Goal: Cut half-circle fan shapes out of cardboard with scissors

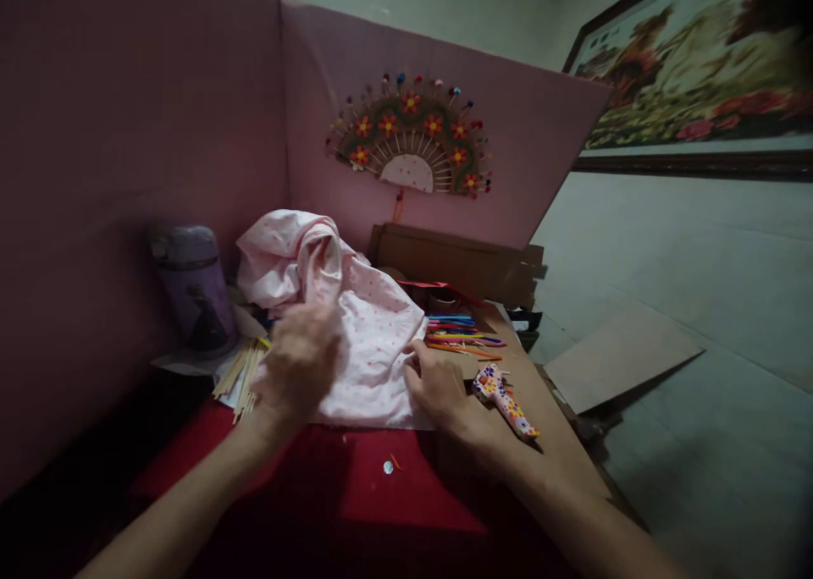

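Observation:
A pale pink cloth with small spots (374,350) lies spread in front of me, its far left part bunched into folds. My left hand (301,355), blurred by motion, is closed like a fist at the cloth's left side, where a fold hangs down to it. At the cloth's right edge my right hand (435,384) pinches the fabric between thumb and fingers. Just right of that hand rests a glue gun with a flower-patterned covering (505,399). Wooden sticks (241,380) lie beside my left hand, partly hidden by it.
A purple flask (194,291) stands at the left. Coloured pipe cleaners (467,333) lie on cardboard (539,418) at the right. On the pink panel behind hangs a decorated fan (410,139). A small silvery disc (388,467) lies on the red surface (305,494) nearest me.

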`<state>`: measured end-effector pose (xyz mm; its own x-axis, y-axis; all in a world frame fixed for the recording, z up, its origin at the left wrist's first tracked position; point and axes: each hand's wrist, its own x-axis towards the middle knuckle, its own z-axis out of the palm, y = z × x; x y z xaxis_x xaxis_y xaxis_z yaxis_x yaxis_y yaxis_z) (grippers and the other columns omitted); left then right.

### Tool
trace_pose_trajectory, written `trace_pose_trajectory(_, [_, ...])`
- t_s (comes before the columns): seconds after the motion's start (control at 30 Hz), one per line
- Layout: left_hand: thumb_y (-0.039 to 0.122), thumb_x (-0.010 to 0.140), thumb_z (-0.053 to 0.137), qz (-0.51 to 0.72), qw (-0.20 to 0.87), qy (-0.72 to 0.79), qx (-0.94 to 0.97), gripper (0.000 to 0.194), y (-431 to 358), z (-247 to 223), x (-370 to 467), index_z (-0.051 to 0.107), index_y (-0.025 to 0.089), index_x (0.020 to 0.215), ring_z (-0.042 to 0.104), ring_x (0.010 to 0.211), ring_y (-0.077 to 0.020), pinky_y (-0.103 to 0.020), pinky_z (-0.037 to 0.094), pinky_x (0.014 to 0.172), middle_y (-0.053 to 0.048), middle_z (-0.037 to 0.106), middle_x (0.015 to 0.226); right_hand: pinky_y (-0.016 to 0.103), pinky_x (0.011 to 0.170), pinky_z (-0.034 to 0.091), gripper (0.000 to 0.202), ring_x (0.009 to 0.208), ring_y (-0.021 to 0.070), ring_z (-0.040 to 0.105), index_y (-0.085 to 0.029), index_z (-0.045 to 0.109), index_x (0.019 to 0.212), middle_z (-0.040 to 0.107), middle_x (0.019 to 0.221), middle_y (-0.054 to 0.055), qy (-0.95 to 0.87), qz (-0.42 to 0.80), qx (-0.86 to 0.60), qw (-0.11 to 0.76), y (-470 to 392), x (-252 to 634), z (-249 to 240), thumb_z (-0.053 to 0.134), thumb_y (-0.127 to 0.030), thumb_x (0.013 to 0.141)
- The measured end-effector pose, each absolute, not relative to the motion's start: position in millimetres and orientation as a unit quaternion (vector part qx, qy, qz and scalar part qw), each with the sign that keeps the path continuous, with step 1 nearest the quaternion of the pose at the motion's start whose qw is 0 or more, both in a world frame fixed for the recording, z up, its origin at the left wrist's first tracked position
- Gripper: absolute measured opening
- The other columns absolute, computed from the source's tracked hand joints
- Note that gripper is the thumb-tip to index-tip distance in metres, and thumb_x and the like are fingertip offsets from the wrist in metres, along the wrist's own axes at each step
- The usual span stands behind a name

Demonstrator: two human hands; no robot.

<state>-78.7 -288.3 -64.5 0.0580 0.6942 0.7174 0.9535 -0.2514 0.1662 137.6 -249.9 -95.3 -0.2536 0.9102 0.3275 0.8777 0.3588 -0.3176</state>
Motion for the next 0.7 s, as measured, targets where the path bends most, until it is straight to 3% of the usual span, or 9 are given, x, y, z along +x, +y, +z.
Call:
trace_pose_trajectory(0.1, [0.034, 0.085, 0.056, -0.278, 0.054, -0.468, -0.837, 0.033, -301.5, -81.9, -38.1, 0.056, 0.017, 0.113, 0.052, 0.107, -0.0261, -0.041, 0.037, 0.094, -0.010, 0.064, 0.110, 0.025, 0.061, 0.038, 0.018, 0.067, 0.0164, 0.059, -0.019, 0.061, 0.090, 0.065, 0.073, 0.002, -0.769, 0.117, -0.532, 0.333, -249.6, 133.4, -92.3, 0.050, -0.016, 0.076])
trace_pose_trajectory(0.2, [0.044, 0.069, 0.072, -0.203, -0.005, -0.464, -0.862, 0.051, -307.9, -95.0, -18.4, 0.057, 0.017, 0.109, 0.052, 0.103, -0.0287, -0.043, 0.040, 0.088, -0.009, 0.063, 0.109, 0.021, 0.046, 0.034, 0.013, 0.046, 0.0107, 0.046, -0.018, 0.059, 0.081, 0.052, 0.055, -0.004, -0.681, 0.357, -0.496, 0.402, -250.8, 129.5, -91.3, 0.053, -0.021, 0.070])
trace_pose_trajectory(0.27, [0.038, 0.072, 0.069, -0.171, 0.003, -0.470, -0.866, 0.045, -307.0, -98.7, -18.5, 0.057, 0.016, 0.110, 0.051, 0.104, -0.0292, -0.044, 0.040, 0.087, -0.011, 0.061, 0.113, 0.019, 0.038, 0.026, 0.016, 0.037, 0.0078, 0.035, -0.018, 0.058, 0.083, 0.045, 0.048, -0.008, -0.603, 0.515, -0.457, 0.403, -255.1, 130.2, -91.4, 0.054, -0.026, 0.070])
trace_pose_trajectory(0.33, [0.022, 0.082, 0.056, -0.159, 0.031, -0.482, -0.861, 0.026, -304.1, -98.6, -26.1, 0.058, 0.015, 0.107, 0.054, 0.103, -0.0282, -0.044, 0.039, 0.086, -0.013, 0.063, 0.110, 0.018, 0.036, 0.022, 0.020, 0.034, 0.0067, 0.031, -0.018, 0.059, 0.086, 0.044, 0.046, -0.008, -0.566, 0.585, -0.426, 0.394, -261.8, 135.5, -91.4, 0.054, -0.029, 0.071])
trace_pose_trajectory(0.43, [0.005, 0.082, 0.041, -0.159, 0.024, -0.514, -0.842, 0.025, -304.2, -93.1, -40.8, 0.063, 0.015, 0.088, 0.059, 0.088, -0.0244, -0.038, 0.041, 0.079, -0.010, 0.067, 0.089, 0.021, 0.045, 0.037, 0.026, 0.046, 0.0101, 0.046, -0.017, 0.063, 0.094, 0.055, 0.057, -0.002, -0.652, 0.483, -0.433, 0.392, -273.9, 150.5, -91.2, 0.050, -0.021, 0.072])
trace_pose_trajectory(0.5, [0.003, 0.079, 0.040, -0.181, -0.002, -0.533, -0.826, 0.025, -310.9, -87.5, -47.2, 0.061, 0.015, 0.079, 0.060, 0.080, -0.0214, -0.033, 0.042, 0.071, -0.008, 0.066, 0.080, 0.029, 0.065, 0.048, 0.041, 0.072, 0.0166, 0.059, -0.019, 0.064, 0.108, 0.065, 0.086, 0.006, -0.760, 0.321, -0.430, 0.367, -283.0, 159.6, -91.2, 0.049, -0.014, 0.070])
trace_pose_trajectory(0.6, [0.004, 0.077, 0.041, -0.207, -0.032, -0.499, -0.841, 0.025, -325.2, -76.3, -50.3, 0.062, 0.017, 0.074, 0.058, 0.072, -0.0178, -0.029, 0.040, 0.064, -0.005, 0.064, 0.076, 0.042, 0.089, 0.044, 0.060, 0.114, 0.0279, 0.049, -0.025, 0.057, 0.124, 0.045, 0.136, 0.012, -0.854, 0.092, -0.393, 0.328, -297.2, 163.3, -91.8, 0.055, -0.008, 0.067])
trace_pose_trajectory(0.63, [0.005, 0.077, 0.043, -0.200, -0.063, -0.460, -0.863, 0.023, -327.9, -71.4, -50.6, 0.063, 0.017, 0.074, 0.057, 0.070, -0.0164, -0.028, 0.040, 0.064, -0.004, 0.065, 0.076, 0.044, 0.092, 0.041, 0.057, 0.119, 0.0295, 0.045, -0.025, 0.059, 0.120, 0.041, 0.140, 0.011, -0.865, 0.042, -0.378, 0.328, -301.6, 161.8, -92.1, 0.056, -0.008, 0.067])
trace_pose_trajectory(0.7, [0.012, 0.080, 0.047, -0.185, -0.145, -0.375, -0.897, 0.020, -325.6, -60.5, -50.8, 0.066, 0.019, 0.079, 0.058, 0.069, -0.0140, -0.024, 0.041, 0.064, -0.002, 0.067, 0.077, 0.044, 0.094, 0.038, 0.040, 0.119, 0.0282, 0.044, -0.025, 0.065, 0.104, 0.049, 0.134, 0.008, -0.882, -0.012, -0.335, 0.332, -308.6, 156.5, -92.8, 0.056, -0.007, 0.070])
